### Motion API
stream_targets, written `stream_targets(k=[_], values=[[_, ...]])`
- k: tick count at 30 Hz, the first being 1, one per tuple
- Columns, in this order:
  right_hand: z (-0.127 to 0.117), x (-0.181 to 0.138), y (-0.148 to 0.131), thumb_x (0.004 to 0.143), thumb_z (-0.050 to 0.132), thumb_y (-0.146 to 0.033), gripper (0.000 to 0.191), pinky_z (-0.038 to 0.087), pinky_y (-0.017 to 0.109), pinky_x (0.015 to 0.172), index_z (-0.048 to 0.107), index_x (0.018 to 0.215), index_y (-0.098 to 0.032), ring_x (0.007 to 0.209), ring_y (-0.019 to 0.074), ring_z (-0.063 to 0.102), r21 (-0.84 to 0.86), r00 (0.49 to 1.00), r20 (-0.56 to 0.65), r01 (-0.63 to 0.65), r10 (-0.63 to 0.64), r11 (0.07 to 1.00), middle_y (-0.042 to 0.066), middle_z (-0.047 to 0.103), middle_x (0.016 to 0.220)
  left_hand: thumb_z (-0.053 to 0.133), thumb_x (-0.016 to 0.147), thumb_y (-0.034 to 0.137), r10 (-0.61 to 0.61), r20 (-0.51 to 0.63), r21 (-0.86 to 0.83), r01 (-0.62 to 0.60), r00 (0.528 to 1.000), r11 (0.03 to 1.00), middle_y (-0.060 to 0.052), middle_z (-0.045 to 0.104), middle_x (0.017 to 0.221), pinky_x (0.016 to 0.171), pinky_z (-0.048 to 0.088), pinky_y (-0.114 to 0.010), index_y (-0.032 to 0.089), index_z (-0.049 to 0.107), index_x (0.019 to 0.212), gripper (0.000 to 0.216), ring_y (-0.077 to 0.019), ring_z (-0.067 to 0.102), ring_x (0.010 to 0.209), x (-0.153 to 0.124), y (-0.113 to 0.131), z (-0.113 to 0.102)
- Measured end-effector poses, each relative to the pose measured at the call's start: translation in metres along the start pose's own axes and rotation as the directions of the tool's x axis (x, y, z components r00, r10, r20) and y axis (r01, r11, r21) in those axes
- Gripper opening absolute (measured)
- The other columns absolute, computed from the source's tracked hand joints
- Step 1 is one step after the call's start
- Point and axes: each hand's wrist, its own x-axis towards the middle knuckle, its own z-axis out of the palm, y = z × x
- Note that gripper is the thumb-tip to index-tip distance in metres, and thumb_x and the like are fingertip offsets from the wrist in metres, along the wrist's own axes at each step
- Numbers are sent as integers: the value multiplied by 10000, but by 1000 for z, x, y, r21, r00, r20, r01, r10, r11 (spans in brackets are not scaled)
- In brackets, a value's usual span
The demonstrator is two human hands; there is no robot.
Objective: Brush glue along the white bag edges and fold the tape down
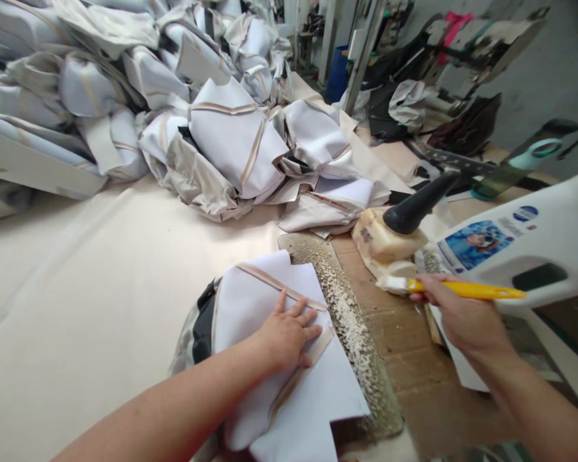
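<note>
My left hand lies flat with spread fingers on a white sewn fabric piece that has beige tape along its seams. Dark and grey material shows at that piece's left side, and its right edge overlaps a board crusted with pale dried lumps. In my right hand is a paintbrush with a yellow handle, held level with its bristles pointing left. The whitish bristles are at the lower rim of a yellowed plastic container, and I cannot tell whether they touch it. A black tapered object sticks up from that container.
Similar sewn pieces are heaped across the back and left of the pale table. A large white jug leans in from the right, with a bottle behind it. Brown cardboard covers the surface beside the board. A sewing machine stands farther back.
</note>
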Motion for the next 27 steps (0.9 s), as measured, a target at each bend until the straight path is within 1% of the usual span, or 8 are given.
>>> stream_targets(k=[2,4,6,8,14,18,24,27], values=[[34,-11,-23,738,606,-451,254,500,296,630,595,765,-199,623,184,609,72,986,166,0,-12,997,30,625,675,575,783,525,2,-6,-7,-2,1000,1000,-72,323,1448,1043,-58,-655,257,429,1329,625,-303,134,1378,0,-1,1],[67,-18,-35,755,577,-444,245,495,283,644,596,748,-200,641,173,609,52,941,337,2,-19,999,26,630,707,576,780,530,2,-19,-14,-2,1000,1000,-68,325,1447,1042,-63,-654,262,434,1323,622,-300,136,1378,0,-2,4],[94,-18,-37,771,543,-431,244,483,274,632,593,734,-196,633,165,601,4,893,448,28,-27,1000,16,624,691,578,777,532,7,-43,-22,-8,999,1000,-65,328,1447,1042,-73,-650,272,430,1324,623,-297,136,1379,0,-4,8],[115,-10,-37,771,520,-411,241,466,266,607,587,706,-188,611,159,587,-30,879,475,65,-43,997,8,610,647,585,774,525,15,-66,-32,-17,998,999,-66,329,1446,1042,-84,-646,275,426,1326,626,-297,133,1380,0,-5,10],[160,29,-52,738,494,-368,222,440,261,621,569,635,-187,583,152,567,-52,930,354,129,-103,990,-3,581,565,616,762,498,20,-62,-55,-23,998,998,-70,335,1442,1046,-81,-642,252,450,1307,620,-288,128,1382,-1,-7,10],[158,22,-55,735,479,-356,222,422,270,615,567,617,-190,583,158,559,-88,929,358,140,-100,986,2,584,554,614,762,505,22,-64,-67,-26,998,997,-73,335,1441,1046,-79,-644,253,445,1312,629,-291,128,1382,-1,-8,10],[115,-20,-39,714,482,-339,221,377,274,513,535,553,-197,499,159,516,-240,878,477,95,32,966,-11,540,476,625,760,489,22,-63,-73,-26,998,997,-76,333,1443,1049,-83,-635,243,463,1298,613,-296,144,1377,-2,-7,10],[123,-12,-45,723,486,-339,202,387,271,529,569,606,-195,530,163,536,-227,902,432,96,13,969,-9,568,514,638,750,487,18,-76,-71,-24,997,997,-71,346,1436,1053,-76,-635,243,467,1294,620,-292,157,1375,-2,-7,11]])
